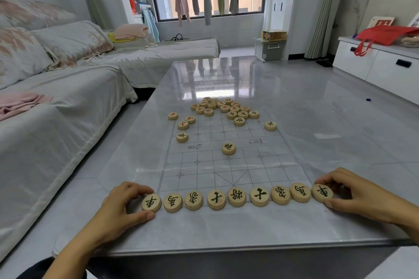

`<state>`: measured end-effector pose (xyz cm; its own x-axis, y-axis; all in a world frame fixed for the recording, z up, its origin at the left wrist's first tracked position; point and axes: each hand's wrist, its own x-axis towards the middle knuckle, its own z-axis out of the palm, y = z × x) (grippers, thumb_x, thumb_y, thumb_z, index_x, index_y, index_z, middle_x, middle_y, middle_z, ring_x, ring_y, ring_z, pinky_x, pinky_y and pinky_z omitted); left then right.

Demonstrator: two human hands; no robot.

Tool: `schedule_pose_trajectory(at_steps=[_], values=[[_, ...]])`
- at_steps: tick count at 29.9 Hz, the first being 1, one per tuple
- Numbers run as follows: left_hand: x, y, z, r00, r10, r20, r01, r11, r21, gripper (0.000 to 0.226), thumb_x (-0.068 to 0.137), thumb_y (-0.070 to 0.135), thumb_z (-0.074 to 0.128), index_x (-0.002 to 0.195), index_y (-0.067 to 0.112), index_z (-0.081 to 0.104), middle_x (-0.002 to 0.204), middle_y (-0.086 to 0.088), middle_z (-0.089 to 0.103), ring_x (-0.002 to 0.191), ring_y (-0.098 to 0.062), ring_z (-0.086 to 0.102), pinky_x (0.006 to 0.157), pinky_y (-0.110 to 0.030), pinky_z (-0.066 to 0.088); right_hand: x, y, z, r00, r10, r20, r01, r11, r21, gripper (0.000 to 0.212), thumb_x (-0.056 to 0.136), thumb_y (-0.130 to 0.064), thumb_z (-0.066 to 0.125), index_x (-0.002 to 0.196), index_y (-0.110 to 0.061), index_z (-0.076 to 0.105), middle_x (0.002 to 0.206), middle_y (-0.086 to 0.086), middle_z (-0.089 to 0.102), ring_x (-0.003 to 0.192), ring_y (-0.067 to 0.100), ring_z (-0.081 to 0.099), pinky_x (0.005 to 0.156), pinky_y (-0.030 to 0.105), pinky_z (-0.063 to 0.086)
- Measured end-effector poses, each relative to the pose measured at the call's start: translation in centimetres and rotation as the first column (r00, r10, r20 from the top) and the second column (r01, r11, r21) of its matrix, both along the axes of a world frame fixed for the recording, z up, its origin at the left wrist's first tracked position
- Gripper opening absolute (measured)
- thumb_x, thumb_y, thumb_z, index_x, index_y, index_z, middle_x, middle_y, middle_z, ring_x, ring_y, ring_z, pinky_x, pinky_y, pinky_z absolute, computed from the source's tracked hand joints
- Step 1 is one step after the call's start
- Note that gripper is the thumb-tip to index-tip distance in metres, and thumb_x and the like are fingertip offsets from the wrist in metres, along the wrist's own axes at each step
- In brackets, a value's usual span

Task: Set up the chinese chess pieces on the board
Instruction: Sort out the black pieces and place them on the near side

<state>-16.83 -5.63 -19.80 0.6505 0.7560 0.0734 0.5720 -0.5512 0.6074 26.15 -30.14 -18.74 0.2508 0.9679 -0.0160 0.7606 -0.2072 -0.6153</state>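
A clear chess board sheet (204,165) with grey grid lines lies on the glossy table. Along its near edge stands a row of several round wooden pieces with black characters. My left hand (122,206) pinches the leftmost piece (151,202) of that row between thumb and fingers. My right hand (360,195) holds the rightmost piece (322,192) the same way. One black piece (228,148) sits alone near the board's middle. A heap of red and black pieces (223,107) lies at the far end, with a few loose ones (183,125) at the far left and one (270,125) at the far right.
The grey table (328,120) reaches far beyond the board. A covered sofa (56,97) runs along the left. A white cabinet (374,63) with a red bag stands at the right. The table's front edge (226,249) is just below my wrists.
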Motion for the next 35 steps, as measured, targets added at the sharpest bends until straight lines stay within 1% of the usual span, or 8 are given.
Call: schedule_pose_trajectory(at_steps=[2,6,10,14,18,25,32,35], values=[[0.0,0.1,-0.1,1.000,0.002,-0.004,-0.002,1.000,0.002,0.062,0.047,0.070,0.057,0.107,0.060,0.043,0.106,0.018,0.052,0.102,-0.001,0.046,0.091,-0.029,0.040,-0.1,0.0,0.0,1.000,-0.006,-0.012,0.006,1.000,0.005,0.077,0.032,-0.094,0.046,0.102,-0.059,0.048,0.097,-0.015,0.056,0.099,0.001,0.049,0.083,0.015,0.042],[0.0,0.1,-0.2,1.000,0.003,-0.010,-0.003,1.000,0.011,0.060,0.048,0.071,0.056,0.106,0.060,0.044,0.106,0.018,0.052,0.103,-0.002,0.046,0.095,-0.035,0.041,-0.1,-0.1,0.0,1.000,-0.012,-0.016,0.012,1.000,0.010,0.077,0.033,-0.094,0.045,0.102,-0.060,0.046,0.098,-0.015,0.055,0.099,0.001,0.049,0.082,0.015,0.042],[-0.1,0.0,-0.1,1.000,0.005,-0.016,-0.005,1.000,0.013,0.061,0.048,0.071,0.055,0.106,0.061,0.041,0.106,0.018,0.051,0.104,-0.001,0.045,0.095,-0.034,0.039,-0.1,0.0,-0.2,1.000,-0.011,-0.015,0.011,1.000,0.014,0.077,0.033,-0.095,0.044,0.102,-0.061,0.046,0.106,-0.025,0.048,0.099,0.002,0.048,0.082,0.015,0.042],[0.0,0.0,-0.1,1.000,0.009,-0.018,-0.008,1.000,0.010,0.059,0.049,0.071,0.054,0.106,0.062,0.041,0.106,0.018,0.051,0.104,0.000,0.044,0.094,-0.032,0.038,0.0,0.1,-0.2,1.000,-0.026,-0.013,0.026,0.999,0.020,0.077,0.033,-0.094,0.045,0.102,-0.061,0.046,0.097,-0.017,0.055,0.099,0.002,0.048,0.079,0.010,0.041],[0.0,-0.1,0.0,1.000,0.011,-0.021,-0.011,1.000,0.011,0.060,0.049,0.072,0.054,0.107,0.061,0.041,0.106,0.018,0.051,0.104,-0.001,0.044,0.091,-0.029,0.038,-0.1,0.1,0.0,1.000,-0.017,-0.008,0.017,1.000,0.007,0.080,0.032,-0.095,0.044,0.105,-0.062,0.042,0.109,-0.030,0.044,0.100,0.001,0.047,0.079,0.010,0.041],[0.0,-0.1,0.1,1.000,0.011,-0.029,-0.011,1.000,0.011,0.059,0.049,0.071,0.055,0.106,0.061,0.041,0.106,0.018,0.051,0.104,0.000,0.044,0.092,-0.031,0.039,0.0,0.0,-0.1,1.000,-0.019,-0.007,0.019,1.000,0.004,0.081,0.032,-0.095,0.044,0.106,-0.063,0.040,0.112,-0.030,0.042,0.101,0.000,0.047,0.081,0.011,0.042],[0.2,-0.5,0.6,0.999,0.010,-0.038,-0.010,1.000,-0.012,0.065,0.047,0.072,0.056,0.108,0.061,0.038,0.108,0.020,0.050,0.105,0.001,0.044,0.092,-0.026,0.039,-0.2,0.0,0.2,1.000,-0.024,-0.015,0.024,1.000,0.007,0.078,0.033,-0.095,0.045,0.104,-0.063,0.043,0.111,-0.030,0.044,0.100,0.001,0.048,0.081,0.012,0.041],[0.1,-0.6,0.8,0.999,0.014,-0.039,-0.014,1.000,-0.017,0.075,0.038,0.082,0.058,0.108,0.061,0.038,0.107,0.021,0.050,0.105,0.000,0.044,0.091,-0.026,0.039,-0.3,0.0,0.4,0.999,-0.029,-0.021,0.029,1.000,-0.010,0.077,0.032,-0.094,0.047,0.102,-0.063,0.044,0.110,-0.030,0.044,0.101,-0.001,0.048,0.082,0.012,0.041]])
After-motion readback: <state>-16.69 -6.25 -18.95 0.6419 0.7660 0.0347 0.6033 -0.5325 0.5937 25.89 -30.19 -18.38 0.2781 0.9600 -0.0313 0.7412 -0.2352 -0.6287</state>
